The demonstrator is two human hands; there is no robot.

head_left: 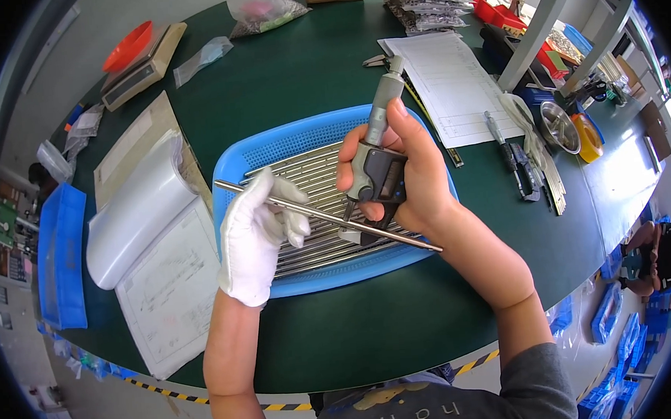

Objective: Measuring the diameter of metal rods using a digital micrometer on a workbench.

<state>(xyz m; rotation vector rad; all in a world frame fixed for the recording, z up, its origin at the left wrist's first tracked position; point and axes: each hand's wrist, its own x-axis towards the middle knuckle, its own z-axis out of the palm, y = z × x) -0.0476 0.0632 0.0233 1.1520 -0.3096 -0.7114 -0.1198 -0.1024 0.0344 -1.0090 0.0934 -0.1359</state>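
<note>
Over the green table (327, 79), above the blue tray (240, 158) of metal rods, my gloved left hand (256, 233) pinches a thin rod (328, 216) while my right hand (406, 170) wraps tight around a grey micrometer (378, 149) touching it, papers (454, 83) lying nearby.

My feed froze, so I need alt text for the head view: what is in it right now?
A white-gloved left hand holds a thin metal rod in a digital micrometer gripped by the bare right hand. Below them, a blue perforated tray of similar rods sits on a green table between paper sheets.
</note>
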